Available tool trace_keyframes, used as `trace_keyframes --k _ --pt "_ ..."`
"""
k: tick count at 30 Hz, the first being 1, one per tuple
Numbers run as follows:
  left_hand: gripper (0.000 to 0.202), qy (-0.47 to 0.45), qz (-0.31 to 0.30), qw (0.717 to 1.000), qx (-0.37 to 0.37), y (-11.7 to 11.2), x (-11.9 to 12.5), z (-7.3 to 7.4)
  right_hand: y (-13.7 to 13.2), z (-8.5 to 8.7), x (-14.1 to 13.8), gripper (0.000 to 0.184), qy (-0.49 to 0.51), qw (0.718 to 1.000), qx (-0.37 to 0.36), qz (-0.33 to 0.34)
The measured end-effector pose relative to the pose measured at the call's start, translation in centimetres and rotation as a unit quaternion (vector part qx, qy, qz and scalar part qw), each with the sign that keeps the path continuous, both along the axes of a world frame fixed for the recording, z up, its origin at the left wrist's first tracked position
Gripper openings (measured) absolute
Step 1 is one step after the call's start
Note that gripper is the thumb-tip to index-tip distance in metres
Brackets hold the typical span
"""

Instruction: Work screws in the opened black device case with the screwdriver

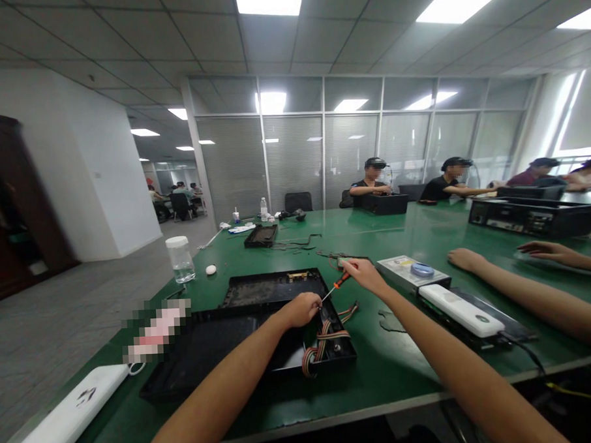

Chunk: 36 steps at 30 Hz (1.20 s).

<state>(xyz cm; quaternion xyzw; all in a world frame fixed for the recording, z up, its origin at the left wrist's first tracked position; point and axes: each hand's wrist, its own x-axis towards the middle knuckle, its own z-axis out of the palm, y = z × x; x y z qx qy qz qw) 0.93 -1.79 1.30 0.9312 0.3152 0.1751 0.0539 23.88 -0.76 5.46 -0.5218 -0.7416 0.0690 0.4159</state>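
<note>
My right hand is closed around the handle of a screwdriver, which is orange and black. Its thin metal shaft slants down to the left, with the tip close to the fingers of my left hand. Those fingers are bent together at the right inner side of a black casing; what they pinch, if anything, is hidden. Bundles of multicoloured ribbon cable hang in and over the casing's right end. Behind it lies a second black shallow shell with a brass-coloured part at its far edge.
A lidded clear jar and a small white round object stand left. Right are a metal box with blue tape, a white device with a cable, and another person's forearm. Co-workers sit behind black cases.
</note>
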Motion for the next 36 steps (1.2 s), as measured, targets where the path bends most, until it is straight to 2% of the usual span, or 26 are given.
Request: trace_keyframes --k 1,3,5,6,9,12,15,18,20,21,23,25,27,28,30,31,32,34,36 --pt "0.016 -0.001 -0.003 1.0 0.004 0.0 0.0 -0.1 0.5 -1.8 1.2 0.047 0.104 0.994 -0.039 -0.001" --pt "0.016 -0.004 -0.009 1.0 0.011 0.1 -0.1 -0.2 1.3 -5.1 3.1 0.043 0.3 0.949 -0.089 -0.023" --pt "0.016 -0.006 -0.015 1.0 0.016 0.1 -0.1 -0.2 1.8 -7.2 4.4 0.038 0.439 0.892 -0.107 -0.014" --pt "0.015 -0.007 -0.019 1.0 0.018 0.0 0.0 -0.1 2.0 -7.7 4.8 0.036 0.485 0.868 -0.109 -0.004" --pt "0.012 -0.015 -0.025 0.999 0.015 0.1 0.0 0.8 2.5 -7.6 5.3 0.032 0.561 0.82 -0.108 0.034" --pt "0.013 -0.046 -0.024 0.999 -0.015 0.5 -0.4 2.4 2.7 -6.8 5.2 0.025 0.588 0.799 -0.104 0.065" --pt "0.015 -0.015 -0.01 0.989 -0.15 1.2 -1.9 3.9 2.4 -6.4 5.0 0.019 0.589 0.795 -0.116 0.082" --pt "0.011 0.096 0.055 0.936 -0.333 1.7 -3.9 4.4 1.9 -6.4 4.6 0.02 0.577 0.801 -0.136 0.085" --pt "0.012 0.158 0.103 0.895 -0.404 1.8 -5.0 4.2 1.5 -6.2 4.2 0.022 0.551 0.82 -0.134 0.085" --pt "0.015 0.177 0.115 0.88 -0.425 1.7 -5.5 4.0 1.2 -6.0 3.9 0.025 0.523 0.839 -0.126 0.085" --pt "0.023 0.196 0.119 0.867 -0.442 1.8 -6.1 3.8 0.2 -5.3 3.0 0.035 0.423 0.896 -0.101 0.089" --pt "0.03 0.199 0.122 0.879 -0.415 2.0 -6.5 4.1 -1.6 -4.4 1.7 0.04 0.285 0.951 -0.064 0.099" --pt "0.039 0.176 0.13 0.922 -0.319 2.4 -7.0 4.7 -4.5 -3.5 0.2 0.037 0.13 0.981 -0.029 0.141" --pt "0.043 0.15 0.134 0.948 -0.246 2.6 -7.4 4.9 -6.3 -3.2 -0.6 0.032 0.051 0.982 -0.014 0.18" --pt "0.046 0.085 0.141 0.982 -0.094 3.2 -8.1 5.3 -10.1 -2.8 -1.8 0.019 -0.12 0.954 -0.011 0.273" --pt "0.043 0.063 0.145 0.987 -0.036 3.5 -8.4 5.2 -11.9 -2.8 -2.3 0.015 -0.186 0.94 -0.015 0.284" --pt "0.039 0.055 0.149 0.987 -0.004 3.8 -8.7 5.1 -13.5 -3.0 -2.6 0.017 -0.233 0.937 -0.016 0.262" --pt "0.036 0.078 0.146 0.986 -0.011 4.3 -9.1 4.5 -15.9 -3.5 -2.6 0.028 -0.289 0.937 -0.017 0.195" --pt "0.036 0.133 0.122 0.981 -0.066 4.7 -9.0 3.7 -17.2 -4.0 -2.2 0.032 -0.319 0.933 -0.019 0.165"
